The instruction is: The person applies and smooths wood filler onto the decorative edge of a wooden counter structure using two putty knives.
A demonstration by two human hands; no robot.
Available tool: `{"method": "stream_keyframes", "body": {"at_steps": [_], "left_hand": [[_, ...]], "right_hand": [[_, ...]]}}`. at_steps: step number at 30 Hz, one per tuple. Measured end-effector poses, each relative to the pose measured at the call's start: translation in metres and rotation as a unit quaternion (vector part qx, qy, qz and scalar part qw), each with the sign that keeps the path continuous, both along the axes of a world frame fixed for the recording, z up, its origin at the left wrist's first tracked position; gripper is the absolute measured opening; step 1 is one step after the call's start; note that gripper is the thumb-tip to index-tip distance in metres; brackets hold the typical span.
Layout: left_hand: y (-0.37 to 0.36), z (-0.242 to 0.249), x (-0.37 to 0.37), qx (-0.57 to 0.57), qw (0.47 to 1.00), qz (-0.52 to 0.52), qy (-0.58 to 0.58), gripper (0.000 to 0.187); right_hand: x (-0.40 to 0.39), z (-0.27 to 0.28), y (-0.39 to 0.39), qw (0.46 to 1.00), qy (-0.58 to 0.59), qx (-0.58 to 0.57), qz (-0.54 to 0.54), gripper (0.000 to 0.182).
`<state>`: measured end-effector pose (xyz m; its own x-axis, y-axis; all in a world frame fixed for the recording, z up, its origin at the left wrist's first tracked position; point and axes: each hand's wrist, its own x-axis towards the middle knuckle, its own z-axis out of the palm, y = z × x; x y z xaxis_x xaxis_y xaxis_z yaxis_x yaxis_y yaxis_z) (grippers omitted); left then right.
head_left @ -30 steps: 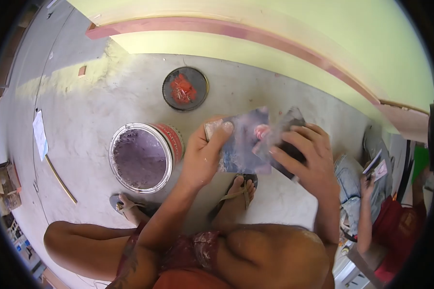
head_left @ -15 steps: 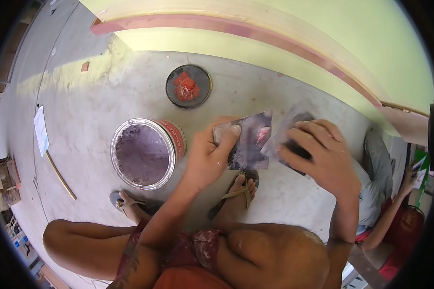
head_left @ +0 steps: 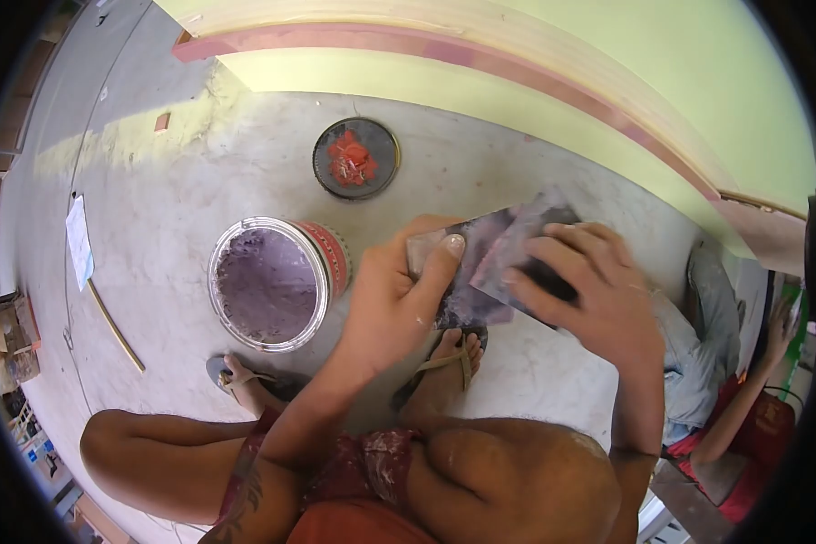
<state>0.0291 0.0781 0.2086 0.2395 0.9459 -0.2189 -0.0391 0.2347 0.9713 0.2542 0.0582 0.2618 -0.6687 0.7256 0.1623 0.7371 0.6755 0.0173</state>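
We squat near the wall (head_left: 480, 100), paint can (head_left: 272, 283) at our left; left hand (head_left: 394, 304) clamps the plate (head_left: 467, 290), right hand (head_left: 598, 299) holds the scraper (head_left: 517, 258) laid across it.

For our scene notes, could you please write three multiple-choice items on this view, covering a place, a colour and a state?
1. Where does the lid lie relative to the paint can?
A. nearer the wall
B. inside the can
C. under a foot

2. What colour is the stuff in the can?
A. green
B. greyish purple
C. yellow

3. How are the two scraper blades?
A. lying on the floor
B. one in the can
C. one in each hand, overlapping

Answers: 1 A, it lies beyond the can; 2 B, purple-grey fill; 3 C, left hand and right hand press left blade and right blade together.
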Motion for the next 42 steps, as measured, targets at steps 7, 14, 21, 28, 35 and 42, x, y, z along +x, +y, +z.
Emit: {"method": "stream_keyframes", "body": {"at_steps": [7,14,21,28,35,42], "left_hand": [[0.001,0.000,0.003,0.001,1.000,0.000,-0.010,0.026],[0.004,0.002,0.002,0.007,0.999,-0.029,0.019,0.025],[0.003,0.013,-0.006,-0.052,0.997,-0.018,-0.062,0.027],[-0.006,-0.009,0.018,-0.244,0.887,0.114,-0.376,0.026],[0.003,-0.020,0.010,-0.166,0.910,0.061,-0.376,0.027],[-0.004,-0.023,0.023,0.059,0.977,0.134,-0.157,0.030]], "right_hand": [[-0.001,-0.004,0.000,1.000,0.026,-0.007,-0.006,0.033],[0.000,-0.001,-0.007,0.999,0.037,-0.013,-0.023,0.032],[-0.003,0.004,-0.016,0.994,0.094,0.012,-0.047,0.038],[-0.038,-0.077,-0.032,0.860,0.483,0.012,-0.162,0.039],[-0.017,-0.075,-0.039,0.680,0.608,0.028,-0.409,0.036],[-0.063,-0.065,-0.047,0.403,0.789,-0.165,-0.434,0.031]]}}
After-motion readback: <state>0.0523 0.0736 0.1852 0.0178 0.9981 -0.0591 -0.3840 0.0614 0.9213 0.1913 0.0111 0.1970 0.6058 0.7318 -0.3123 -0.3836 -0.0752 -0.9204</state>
